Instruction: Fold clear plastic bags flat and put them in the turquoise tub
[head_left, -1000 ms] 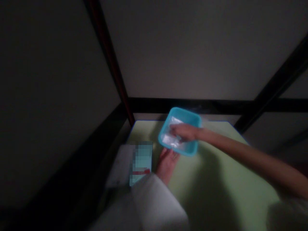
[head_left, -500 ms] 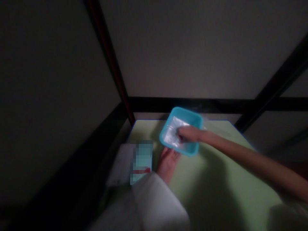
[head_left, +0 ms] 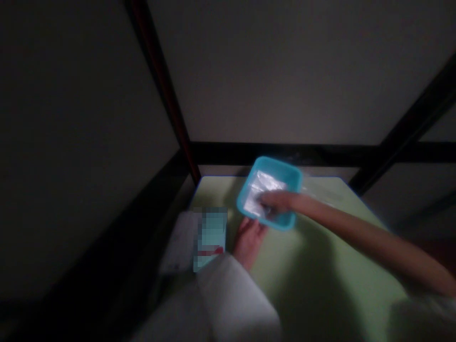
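Note:
A turquoise plastic basin point(head_left: 293, 178) is held tilted above the table, with shiny clear plastic point(head_left: 265, 181) lying on its bottom. My left hand point(head_left: 250, 237) grips the basin from the near side, its fingertips partly hidden beneath the rim. Reaching in from the right, my right hand point(head_left: 277, 200) is inside the basin over the plastic. Its fingers point down to the left and are smeared by motion, so I cannot make out whether they pinch the plastic.
Below the basin is a pale green table point(head_left: 306, 256) with a blue edge. At left lie a white sheet-like item point(head_left: 180, 242) and a light green packet point(head_left: 213, 232), partly pixelated. Clear plastic point(head_left: 322, 190) lies behind my right forearm. A wall stands close behind the table.
My right hand has shifted slightly left and down inside the basin, and is more blurred. The basin and my left hand have stayed almost in place.

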Motion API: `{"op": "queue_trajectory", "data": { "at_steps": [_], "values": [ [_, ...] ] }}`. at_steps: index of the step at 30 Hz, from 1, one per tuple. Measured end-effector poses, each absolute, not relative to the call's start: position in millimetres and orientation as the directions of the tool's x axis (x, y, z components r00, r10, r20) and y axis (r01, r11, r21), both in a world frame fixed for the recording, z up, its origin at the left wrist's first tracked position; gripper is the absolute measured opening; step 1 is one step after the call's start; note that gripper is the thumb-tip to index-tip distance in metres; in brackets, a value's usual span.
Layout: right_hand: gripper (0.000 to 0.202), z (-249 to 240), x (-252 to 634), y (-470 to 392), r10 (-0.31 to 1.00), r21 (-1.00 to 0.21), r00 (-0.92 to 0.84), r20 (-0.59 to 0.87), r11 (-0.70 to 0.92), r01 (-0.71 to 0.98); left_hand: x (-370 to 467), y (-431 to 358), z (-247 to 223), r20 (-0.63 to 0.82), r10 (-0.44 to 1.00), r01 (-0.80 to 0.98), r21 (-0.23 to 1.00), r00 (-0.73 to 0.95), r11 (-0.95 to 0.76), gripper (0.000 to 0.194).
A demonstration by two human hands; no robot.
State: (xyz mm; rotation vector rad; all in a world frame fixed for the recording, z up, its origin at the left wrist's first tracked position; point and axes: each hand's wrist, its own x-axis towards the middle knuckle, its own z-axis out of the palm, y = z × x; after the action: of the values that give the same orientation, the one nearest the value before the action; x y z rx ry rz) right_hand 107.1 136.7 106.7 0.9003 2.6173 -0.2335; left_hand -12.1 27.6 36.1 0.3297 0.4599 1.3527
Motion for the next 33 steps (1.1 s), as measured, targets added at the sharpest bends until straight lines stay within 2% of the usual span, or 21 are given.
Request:
{"op": "queue_trajectory", "data": {
  "at_steps": [5,11,15,19,24,29,33],
  "values": [
    [0.025,101,105,142,0.548,-0.079,-0.721,-0.424,0.771,0.632,-12,27,38,-0.138,0.980,-0.861,0.470,0.143,0.192,0.017],
    [0.011,110,107,155,0.492,-0.219,-0.756,-0.431,0.756,0.617,-12,28,38,-0.133,0.983,-0.866,0.468,0.130,0.178,0.020],
    [0.018,124,113,163,0.479,-0.299,-0.783,-0.396,0.739,0.604,-12,29,36,-0.147,0.982,-0.866,0.470,0.116,0.173,0.019],
    [0.020,133,117,170,0.498,-0.331,-0.790,-0.357,0.724,0.606,-12,30,35,-0.153,0.982,-0.861,0.481,0.106,0.168,0.016],
    [0.021,132,119,174,0.521,-0.291,-0.777,-0.353,0.729,0.620,-13,31,35,-0.152,0.982,-0.861,0.479,0.108,0.169,0.016],
    [0.015,129,113,171,0.535,-0.183,-0.752,-0.385,0.754,0.631,-13,31,36,-0.182,0.978,-0.865,0.469,0.104,0.179,0.010],
    [0.033,129,109,159,0.584,-0.068,-0.708,-0.397,0.751,0.657,-13,30,37,-0.186,0.977,-0.869,0.462,0.099,0.176,0.010]
  ]
}}
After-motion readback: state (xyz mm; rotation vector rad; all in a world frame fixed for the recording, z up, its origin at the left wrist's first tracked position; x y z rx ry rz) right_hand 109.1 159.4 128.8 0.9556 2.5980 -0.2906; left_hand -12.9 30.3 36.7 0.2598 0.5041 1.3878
